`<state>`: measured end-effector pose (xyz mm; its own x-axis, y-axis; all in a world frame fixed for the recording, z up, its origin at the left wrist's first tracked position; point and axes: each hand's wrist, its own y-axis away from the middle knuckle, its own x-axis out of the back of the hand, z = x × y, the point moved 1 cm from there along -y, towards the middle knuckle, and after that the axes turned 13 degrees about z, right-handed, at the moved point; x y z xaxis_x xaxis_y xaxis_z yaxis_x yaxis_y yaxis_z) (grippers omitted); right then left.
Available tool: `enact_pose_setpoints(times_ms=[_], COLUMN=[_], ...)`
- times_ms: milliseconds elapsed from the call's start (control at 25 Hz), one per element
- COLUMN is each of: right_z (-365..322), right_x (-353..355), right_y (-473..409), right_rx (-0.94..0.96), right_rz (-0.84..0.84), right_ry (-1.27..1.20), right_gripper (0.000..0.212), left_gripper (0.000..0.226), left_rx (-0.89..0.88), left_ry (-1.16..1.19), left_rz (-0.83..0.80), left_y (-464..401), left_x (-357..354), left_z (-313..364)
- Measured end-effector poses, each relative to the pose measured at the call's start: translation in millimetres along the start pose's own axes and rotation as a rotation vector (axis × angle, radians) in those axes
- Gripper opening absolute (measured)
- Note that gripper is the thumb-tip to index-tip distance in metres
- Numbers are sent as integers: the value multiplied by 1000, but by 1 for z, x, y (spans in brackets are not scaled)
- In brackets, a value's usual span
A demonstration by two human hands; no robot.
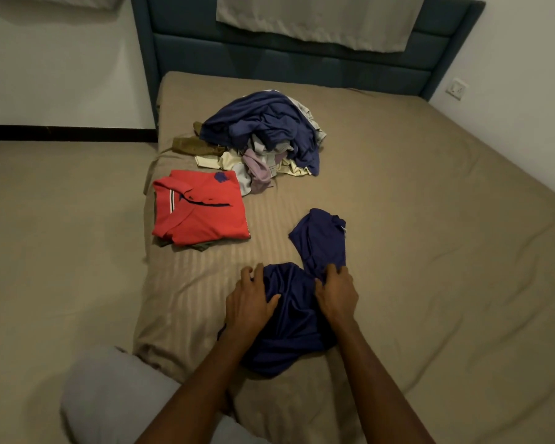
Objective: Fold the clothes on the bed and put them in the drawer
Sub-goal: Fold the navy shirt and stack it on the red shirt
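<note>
A: Scanning from the left: a folded red polo shirt (199,208) lies flat on the bed (430,219), the unfolded pile (266,136) behind it.

B: And the hands?

A: Left hand (249,304) presses the navy garment (297,302), fingers spread; right hand (337,291) pinches its cloth in a closed grip.

B: So folding is under way. Next, probably spread it flat. No drawer visible.

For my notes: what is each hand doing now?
Left hand: open, fingers spread, pressing on the navy garment.
Right hand: gripping a bunch of the same garment.
</note>
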<state>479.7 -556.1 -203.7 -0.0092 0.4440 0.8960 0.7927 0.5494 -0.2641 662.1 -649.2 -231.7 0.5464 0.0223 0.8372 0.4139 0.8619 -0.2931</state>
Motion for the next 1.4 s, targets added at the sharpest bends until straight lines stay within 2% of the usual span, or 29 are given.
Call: enact_pose_setpoints(times_ms=[80, 120, 200, 280, 360, 400, 480, 560, 600, 680, 760, 840, 880, 920, 1000, 1040, 1120, 1240, 1320, 1400], right_z=[10, 26, 70, 108, 131, 135, 134, 125, 115, 92, 56, 18, 5, -6, -11, -5, 19, 60, 84, 108], right_x=[0, 3, 12, 26, 33, 37, 36, 30, 29, 27, 20, 12, 9, 10, 21, 27, 40, 61, 77, 97], right_y=[-12, -16, -18, 3, 29, 39, 45, 45, 44, 41, 39, 28, 19, 9, -12, -22, -44, -72, -91, -113], right_rx=[-104, -253, -664, -1054, -1210, -1195, -1127, -1003, -894, -576, -157, 236, 373, 435, 365, 315, 291, 270, 258, 197], right_rz=[95, 144, 305, 363, 311, 303, 339, 400, 417, 359, 154, -167, -273, -347, -470, -536, -594, -517, -443, -251], right_ry=[-178, -292, -617, -972, -1168, -1170, -1026, -840, -718, -501, -464, -330, -197, -99, -123, -166, -93, 199, 381, 428], right_gripper=[19, 21, 19, 17, 22, 23, 23, 20, 15, 13, 36, 60, 63, 58, 26, 17, 16, 17, 7, 25], left_gripper=[32, 20, 18, 22, 23, 22, 21, 28, 31, 22, 17, 23, 29, 30, 22, 19, 22, 22, 22, 23], left_rx=[50, 115, 381, 587, 659, 646, 605, 606, 607, 574, 495, 481, 491, 487, 417, 366, 351, 430, 480, 526], left_ry=[62, 169, 380, 536, 749, 867, 1040, 1117, 1145, 1157, 1187, 1280, 1328, 1392, 1464, 1483, 1516, 1472, 1403, 1394], left_rz=[-28, 16, 187, 337, 360, 346, 286, 202, 164, 88, 12, -48, -54, -48, 15, 56, 140, 273, 345, 402], left_y=[-25, -29, -26, -11, 1, 4, 4, 4, 4, 4, 3, -4, -11, -21, -43, -54, -73, -92, -100, -110], left_x=[-1, 0, 7, 19, 28, 32, 36, 32, 29, 27, 38, 56, 70, 83, 110, 121, 136, 130, 116, 107], left_z=[-5, -14, -50, -86, -96, -90, -76, -68, -65, -64, -52, -33, -23, -17, -13, -17, -30, -53, -68, -75])
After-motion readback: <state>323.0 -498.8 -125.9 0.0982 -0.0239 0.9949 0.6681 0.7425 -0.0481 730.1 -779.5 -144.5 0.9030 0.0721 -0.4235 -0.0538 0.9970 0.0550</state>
